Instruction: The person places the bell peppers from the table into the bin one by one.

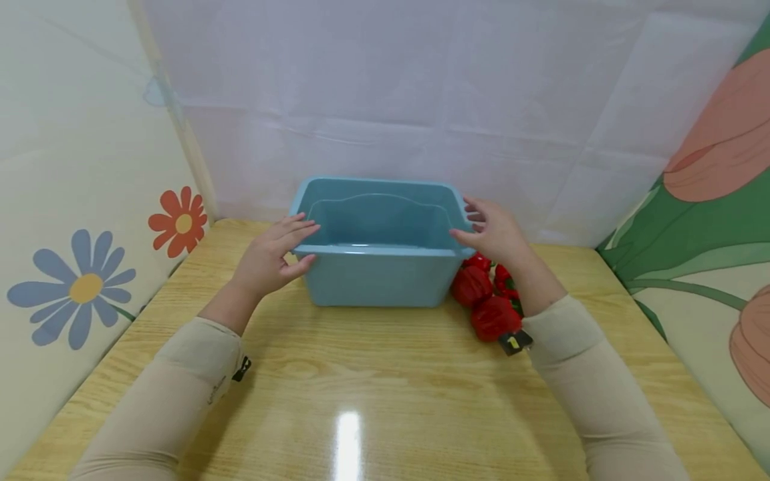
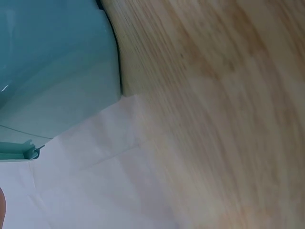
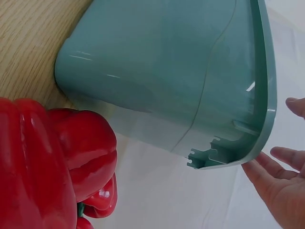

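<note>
A blue-green plastic bin (image 1: 379,279) stands upright on the table, its open top facing up and nothing showing inside. My left hand (image 1: 271,257) is at the bin's left end, fingers extended over the rim and thumb apart near the front corner. At the opposite end, my right hand (image 1: 496,230) has its fingers spread, with fingertips right at the rim. The right wrist view shows those fingers (image 3: 259,179) beside the bin's corner. Several red bell peppers (image 1: 494,316) lie on the table against the bin's right side, below my right forearm.
The wooden table (image 1: 385,374) runs back to a white cloth wall (image 1: 421,87). Flower-printed panels (image 1: 78,167) border it on both sides. A small black clip-like piece (image 1: 515,342) hangs at the right cuff, close to the peppers.
</note>
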Motion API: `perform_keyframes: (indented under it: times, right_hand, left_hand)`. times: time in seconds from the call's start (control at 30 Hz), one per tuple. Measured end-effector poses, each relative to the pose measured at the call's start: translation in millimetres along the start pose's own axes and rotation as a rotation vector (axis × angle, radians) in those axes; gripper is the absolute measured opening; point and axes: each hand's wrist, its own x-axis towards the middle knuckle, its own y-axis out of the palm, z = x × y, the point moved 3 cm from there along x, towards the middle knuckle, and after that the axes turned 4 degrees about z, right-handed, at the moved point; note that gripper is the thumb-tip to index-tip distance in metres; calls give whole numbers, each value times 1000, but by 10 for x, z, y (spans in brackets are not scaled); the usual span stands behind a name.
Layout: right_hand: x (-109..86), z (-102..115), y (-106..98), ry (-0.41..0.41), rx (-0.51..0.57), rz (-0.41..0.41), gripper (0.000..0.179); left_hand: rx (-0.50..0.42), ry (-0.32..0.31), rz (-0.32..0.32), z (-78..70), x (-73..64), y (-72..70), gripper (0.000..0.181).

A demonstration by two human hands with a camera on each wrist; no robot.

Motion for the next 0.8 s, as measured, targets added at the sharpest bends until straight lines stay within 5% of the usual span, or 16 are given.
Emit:
perform_keyframes:
  times: [0.8]
  right_hand:
    - [-56, -71, -56, 33, -4, -17, 72]
  left_hand:
    - [1, 9, -6, -6, 13, 6, 52]
